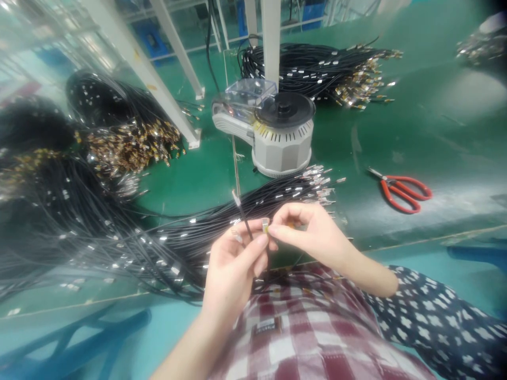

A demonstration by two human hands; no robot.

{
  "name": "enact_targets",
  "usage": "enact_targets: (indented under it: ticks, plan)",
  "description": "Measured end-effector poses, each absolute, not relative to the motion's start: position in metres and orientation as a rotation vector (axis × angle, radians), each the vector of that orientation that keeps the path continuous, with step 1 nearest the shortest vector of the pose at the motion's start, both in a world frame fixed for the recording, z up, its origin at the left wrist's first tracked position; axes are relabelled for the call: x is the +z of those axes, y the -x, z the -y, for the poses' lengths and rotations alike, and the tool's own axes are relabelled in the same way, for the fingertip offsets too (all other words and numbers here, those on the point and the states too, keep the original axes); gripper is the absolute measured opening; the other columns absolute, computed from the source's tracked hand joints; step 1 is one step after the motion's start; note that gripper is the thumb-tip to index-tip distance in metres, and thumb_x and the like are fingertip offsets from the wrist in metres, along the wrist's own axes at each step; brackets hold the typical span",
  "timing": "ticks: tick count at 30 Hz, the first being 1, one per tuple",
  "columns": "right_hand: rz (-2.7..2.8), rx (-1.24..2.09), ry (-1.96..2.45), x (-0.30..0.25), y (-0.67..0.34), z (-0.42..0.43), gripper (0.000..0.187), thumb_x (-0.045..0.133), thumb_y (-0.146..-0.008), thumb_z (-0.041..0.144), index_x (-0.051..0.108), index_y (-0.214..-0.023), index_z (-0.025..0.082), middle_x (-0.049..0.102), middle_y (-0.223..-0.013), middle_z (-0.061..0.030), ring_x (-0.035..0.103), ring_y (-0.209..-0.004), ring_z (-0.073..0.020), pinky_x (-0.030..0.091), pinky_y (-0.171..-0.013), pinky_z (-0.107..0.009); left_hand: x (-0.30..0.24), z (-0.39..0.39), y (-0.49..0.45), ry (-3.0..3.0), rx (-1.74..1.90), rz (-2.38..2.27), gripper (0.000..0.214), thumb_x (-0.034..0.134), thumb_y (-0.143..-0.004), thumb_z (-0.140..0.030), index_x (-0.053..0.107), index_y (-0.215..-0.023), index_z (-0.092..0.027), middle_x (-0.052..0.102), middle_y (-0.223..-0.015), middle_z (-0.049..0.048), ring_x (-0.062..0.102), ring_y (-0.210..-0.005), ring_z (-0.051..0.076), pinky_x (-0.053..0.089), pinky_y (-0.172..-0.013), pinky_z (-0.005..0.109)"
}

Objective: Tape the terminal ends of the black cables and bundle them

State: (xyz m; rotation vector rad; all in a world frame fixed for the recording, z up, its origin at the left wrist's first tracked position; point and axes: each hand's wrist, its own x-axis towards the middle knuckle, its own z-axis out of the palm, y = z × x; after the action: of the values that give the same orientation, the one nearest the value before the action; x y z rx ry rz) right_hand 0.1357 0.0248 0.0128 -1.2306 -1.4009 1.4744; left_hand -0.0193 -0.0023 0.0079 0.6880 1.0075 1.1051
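My left hand [237, 258] is closed around a thin black cable [244, 217], whose pale, stripped end points up and away from me. Beside it, a small piece of clear and yellow tape [265, 226] sits between the hands. The thumb and forefinger of my right hand [307, 227] pinch that tape at its yellow edge, near my left fingertips. Just beyond both hands lies a long bundle of black cables [273, 198], with white tags along it and light metallic ends at the right.
A grey tape dispenser [282, 142] with a black round top stands beyond the bundle. Red-handled pliers [404, 192] lie to the right on the green table [396, 137]. More cable bundles [130, 137] are at left, and another cable bundle [317, 68] lies behind a white post [271, 42].
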Motion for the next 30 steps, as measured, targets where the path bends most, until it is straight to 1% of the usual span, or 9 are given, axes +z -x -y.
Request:
enact_targets:
  ticks: [6, 9, 11, 13, 16, 18, 19, 25, 30]
  plan:
    - [1.465, 1.381, 1.245, 0.014, -0.133, -0.023, 0.015, 0.063, -0.082, 0.019, 0.062, -0.068, 0.017, 0.067, -0.064, 0.0002, 0.057, -0.066, -0.0135, 0.045, -0.068, -0.028, 0.007, -0.003, 0.017, -0.699, 1.128, -1.048, 0.007, 0.072, -0.081, -0.018, 0.072, -0.087, -0.014, 0.065, -0.061, 0.0016, 0.041, -0.039, 0.001, 0.024, -0.041, 0.015]
    - [1.476, 1.403, 1.214, 0.014, -0.135, -0.025, 0.016, 0.063, -0.083, 0.022, 0.062, -0.068, 0.016, 0.07, -0.067, -0.0008, 0.06, -0.069, -0.0143, 0.046, -0.07, -0.028, 0.008, -0.004, 0.018, -0.708, 1.119, -1.02, 0.011, 0.07, -0.083, -0.019, 0.074, -0.09, -0.012, 0.065, -0.064, 0.0028, 0.042, -0.042, 0.001, 0.026, -0.043, 0.016]
    - [1.498, 1.389, 1.215, 0.014, -0.137, -0.026, 0.016, 0.063, -0.084, 0.022, 0.064, -0.069, 0.016, 0.07, -0.069, -0.0013, 0.061, -0.07, -0.0146, 0.046, -0.07, -0.029, 0.009, -0.004, 0.019, -0.685, 1.101, -1.0, 0.014, 0.072, -0.081, -0.02, 0.073, -0.093, -0.013, 0.065, -0.065, 0.003, 0.042, -0.043, 0.001, 0.028, -0.044, 0.015]
    - [1.522, 1.359, 1.235, 0.015, -0.139, -0.027, 0.014, 0.062, -0.084, 0.022, 0.065, -0.071, 0.016, 0.07, -0.071, -0.0018, 0.06, -0.07, -0.0146, 0.046, -0.069, -0.028, 0.009, -0.004, 0.021, -0.638, 1.087, -0.993, 0.019, 0.078, -0.074, -0.016, 0.071, -0.093, -0.015, 0.065, -0.065, 0.0011, 0.043, -0.045, 0.001, 0.028, -0.044, 0.014]
    - [1.539, 1.339, 1.241, 0.015, -0.141, -0.027, 0.011, 0.063, -0.082, 0.021, 0.067, -0.074, 0.015, 0.07, -0.075, -0.0023, 0.06, -0.071, -0.0143, 0.047, -0.069, -0.028, 0.009, -0.006, 0.024, -0.584, 1.032, -0.993, 0.022, 0.083, -0.065, -0.01, 0.067, -0.079, -0.015, 0.055, -0.055, -0.0053, 0.039, -0.042, 0.0, 0.025, -0.041, 0.013]
    - [1.546, 1.331, 1.23, 0.015, -0.14, -0.027, 0.01, 0.064, -0.082, 0.021, 0.068, -0.075, 0.014, 0.07, -0.075, -0.0023, 0.06, -0.071, -0.0142, 0.048, -0.069, -0.027, 0.008, -0.007, 0.026, -0.569, 0.984, -0.999, 0.02, 0.083, -0.066, -0.01, 0.064, -0.071, -0.013, 0.049, -0.05, -0.0077, 0.035, -0.039, -0.001, 0.024, -0.04, 0.012]
    - [1.55, 1.324, 1.228, 0.015, -0.14, -0.026, 0.01, 0.064, -0.082, 0.02, 0.068, -0.075, 0.014, 0.071, -0.075, -0.0023, 0.06, -0.071, -0.0141, 0.048, -0.07, -0.027, 0.007, -0.008, 0.027, -0.568, 0.968, -0.998, 0.019, 0.083, -0.067, -0.011, 0.064, -0.07, -0.012, 0.049, -0.05, -0.0075, 0.033, -0.038, -0.002, 0.024, -0.04, 0.013]
    - [1.531, 1.31, 1.246, 0.015, -0.138, -0.027, 0.012, 0.064, -0.082, 0.019, 0.069, -0.072, 0.015, 0.072, -0.071, -0.0014, 0.062, -0.07, -0.0142, 0.048, -0.07, -0.028, 0.005, -0.007, 0.029, -0.633, 0.934, -0.951, 0.014, 0.079, -0.074, -0.018, 0.067, -0.072, -0.01, 0.065, -0.064, 0.0027, 0.038, -0.04, -0.001, 0.025, -0.043, 0.014]
    - [1.518, 1.42, 1.21, 0.017, -0.141, -0.029, 0.015, 0.065, -0.081, 0.021, 0.066, -0.067, 0.016, 0.07, -0.064, -0.0015, 0.062, -0.07, -0.0163, 0.047, -0.073, -0.031, 0.004, -0.006, 0.028, -0.691, 0.902, -0.938, 0.015, 0.072, -0.081, -0.021, 0.066, -0.073, -0.01, 0.067, -0.066, 0.0043, 0.034, -0.039, -0.001, 0.02, -0.042, 0.016]
